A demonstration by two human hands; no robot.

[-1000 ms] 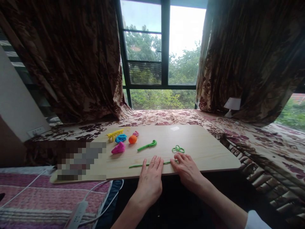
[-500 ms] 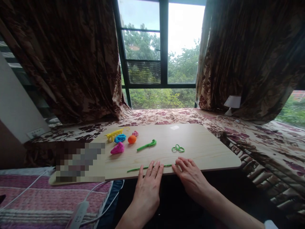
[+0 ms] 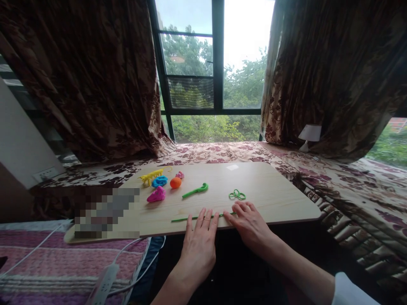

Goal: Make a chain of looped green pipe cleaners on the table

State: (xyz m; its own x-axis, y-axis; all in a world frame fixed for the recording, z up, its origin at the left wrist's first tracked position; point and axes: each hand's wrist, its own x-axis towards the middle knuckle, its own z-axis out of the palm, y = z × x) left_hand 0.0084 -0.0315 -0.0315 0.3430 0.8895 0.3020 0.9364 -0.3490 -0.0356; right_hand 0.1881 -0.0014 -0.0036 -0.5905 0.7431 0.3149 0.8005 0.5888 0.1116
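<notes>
Resting unclenched fingers on the lower-centre green clay strand (image 3: 179,220), left hand (image 3: 200,242) and right hand (image 3: 249,222) could snap it, pressing unevenly.

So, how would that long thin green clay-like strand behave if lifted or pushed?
Lifted by one end, the long thin green clay-like strand likely sags, being so slender. Pushed sideways, it may roll, lying straight on the smooth-looking pale wood-grain tabletop.
</notes>
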